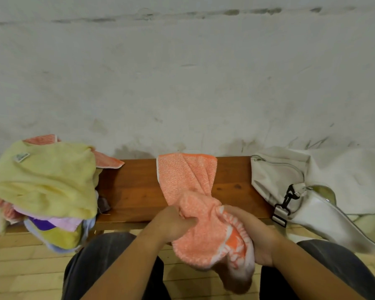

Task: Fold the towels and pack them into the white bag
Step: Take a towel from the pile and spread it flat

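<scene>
Both hands, the left hand point(175, 221) and right hand point(256, 237), are gripping a bunched orange towel point(195, 191) trailing across the bench point(134, 191). Folding is beginning (towel pile point(43, 180) waiting left); spreading it flat likely comes next, white bag point(277, 180) lying right.

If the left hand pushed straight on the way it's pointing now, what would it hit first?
The orange towel it grips: the left hand points rightward into that bunch. The right hand probably comes next, though depth is unclear.

Two hands point(173, 221) point(256, 237) — one held towel point(188, 176), one white bag point(275, 176), one bench point(132, 191).
</scene>
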